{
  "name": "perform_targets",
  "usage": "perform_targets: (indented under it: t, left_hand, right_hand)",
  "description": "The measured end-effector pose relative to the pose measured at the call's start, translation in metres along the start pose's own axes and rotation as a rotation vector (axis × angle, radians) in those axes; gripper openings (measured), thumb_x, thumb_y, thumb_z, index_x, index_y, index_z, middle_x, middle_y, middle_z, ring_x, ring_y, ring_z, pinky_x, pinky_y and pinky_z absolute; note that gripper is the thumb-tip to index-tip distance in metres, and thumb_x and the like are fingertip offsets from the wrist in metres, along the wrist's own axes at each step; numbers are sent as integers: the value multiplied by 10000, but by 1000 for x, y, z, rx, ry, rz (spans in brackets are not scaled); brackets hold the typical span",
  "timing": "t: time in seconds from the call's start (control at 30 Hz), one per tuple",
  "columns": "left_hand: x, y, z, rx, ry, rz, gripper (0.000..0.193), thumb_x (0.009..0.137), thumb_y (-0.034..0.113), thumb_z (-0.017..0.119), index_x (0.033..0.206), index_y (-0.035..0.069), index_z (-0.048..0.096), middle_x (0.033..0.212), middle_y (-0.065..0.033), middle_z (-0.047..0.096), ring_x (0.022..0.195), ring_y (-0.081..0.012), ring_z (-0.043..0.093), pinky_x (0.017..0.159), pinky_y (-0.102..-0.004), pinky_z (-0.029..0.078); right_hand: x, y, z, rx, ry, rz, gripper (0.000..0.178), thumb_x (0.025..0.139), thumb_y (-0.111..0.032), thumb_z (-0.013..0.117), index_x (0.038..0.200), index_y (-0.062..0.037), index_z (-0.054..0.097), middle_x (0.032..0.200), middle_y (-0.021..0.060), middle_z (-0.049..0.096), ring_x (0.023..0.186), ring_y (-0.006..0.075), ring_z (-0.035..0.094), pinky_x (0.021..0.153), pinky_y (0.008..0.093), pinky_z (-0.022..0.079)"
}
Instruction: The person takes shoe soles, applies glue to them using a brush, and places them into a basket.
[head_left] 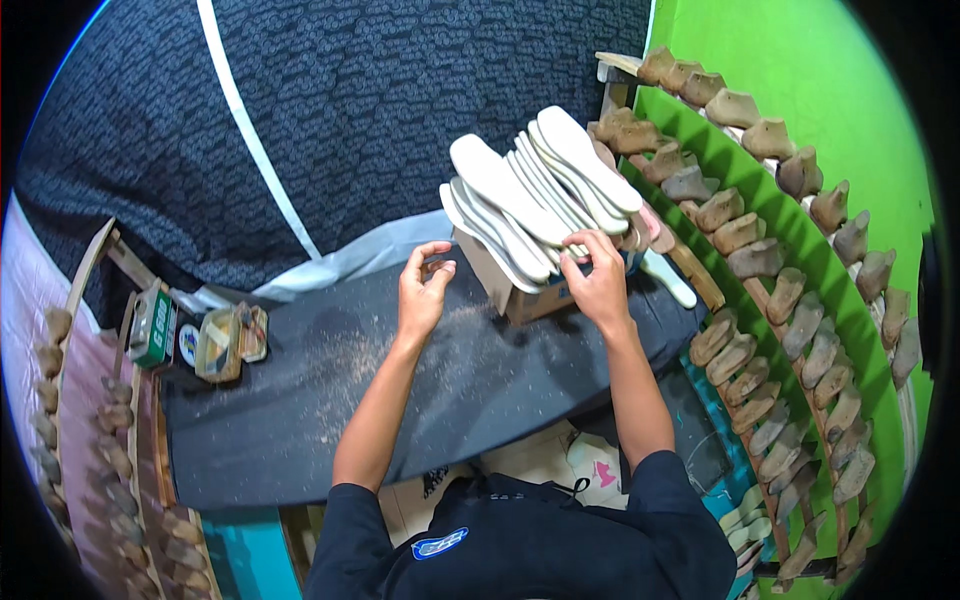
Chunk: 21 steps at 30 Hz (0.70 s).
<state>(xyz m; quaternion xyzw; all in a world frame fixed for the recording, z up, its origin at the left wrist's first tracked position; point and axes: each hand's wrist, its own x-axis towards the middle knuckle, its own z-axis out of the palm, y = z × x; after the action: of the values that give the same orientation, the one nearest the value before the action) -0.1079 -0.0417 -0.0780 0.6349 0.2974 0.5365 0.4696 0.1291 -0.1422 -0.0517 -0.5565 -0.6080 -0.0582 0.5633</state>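
Note:
A pile of white shoe insoles point(505, 190) lies fanned in two leaning stacks on top of a cardboard box point(550, 303), toward the back right of the table. My right hand point(598, 285) is at the near end of the pile. Its thumb and forefinger are a little apart beside the insole ends; whether they touch an insole is unclear. To the left of the box, my left hand point(425, 290) hovers over the table with fingers bent and thumb apart, holding nothing. A single white insole point(668, 280) lies flat to the right of the box.
The dark cloth-covered table point(430, 400) carries scattered pale shavings. At its left end stand a green and white box point(152, 325) and an open plastic tub point(217, 345). Racks of wooden shoe lasts point(740, 235) rise close on the right, with more lasts point(115, 415) at left.

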Motion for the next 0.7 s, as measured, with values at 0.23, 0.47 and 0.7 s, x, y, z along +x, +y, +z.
perform_targets:
  t: [0.23, 0.47, 0.7]
  left_hand:
    - [91, -15, 11, -64, -116, 4, 509, 863, 6, 561, 1355, 14, 431, 1315, -162, 522, 1001, -185, 613, 860, -320, 498]
    - [120, -6, 33, -175, -126, -67, 556, 876, 28, 545, 1390, 25, 336, 1313, -198, 512, 945, -174, 645, 813, -296, 479]
    - [122, -7, 57, -248, -194, 45, 539, 845, -14, 602, 1330, 21, 370, 1266, -166, 511, 1178, -253, 523, 1006, -386, 443]
  right_hand:
    - [20, 10, 23, -199, -102, -48, 295, 740, -57, 721, 1017, 1, 640, 1071, 156, 628, 1046, 343, 574, 932, 406, 446]
    - [42, 10, 24, -330, -173, -180, 302, 715, -2, 701, 1016, -5, 671, 1016, 134, 685, 968, 321, 619, 862, 390, 511]
    - [39, 15, 15, -324, 23, -234, 261, 732, 27, 662, 991, 12, 684, 839, 159, 686, 754, 322, 658, 693, 375, 531]
